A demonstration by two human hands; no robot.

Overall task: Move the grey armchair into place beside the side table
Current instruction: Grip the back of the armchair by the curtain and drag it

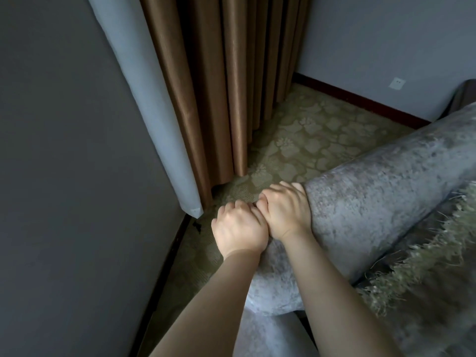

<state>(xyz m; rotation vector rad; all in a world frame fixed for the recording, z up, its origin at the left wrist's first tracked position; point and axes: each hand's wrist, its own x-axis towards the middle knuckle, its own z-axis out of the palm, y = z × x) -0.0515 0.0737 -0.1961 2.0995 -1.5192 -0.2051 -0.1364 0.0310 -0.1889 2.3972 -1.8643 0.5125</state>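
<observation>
Your grey crushed-velvet armchair (360, 202) stands on the patterned beige floral carpet (309, 140), towards the carpet's near right edge. Only its fat rolled arm and part of the seat show. The arm's long axis runs from your hands at mid-picture up and away to the right, towards the pale wall (386, 34). Its rounded end points at the carpet's far left corner, where the brown pleated curtain (219, 86) hangs.

The velvet is mottled silver-grey, with a sheen where the pile is brushed. A shaggy grey-green throw (425, 266) lies in the seat just beside the arm, with its fringe touching the velvet.

Your left hand (239, 229) and right hand (284, 211) sit side by side, touching each other, on that rounded end. The fingers of both curl down over its far edge and clutch the fabric, with the fingertips hidden.

A white curtain lining (154, 112) hangs against the dark grey wall (64, 150) on the left. A dark red skirting board (360, 101) lines the carpet's far edge, and a white wall socket (396, 83) sits above it.
</observation>
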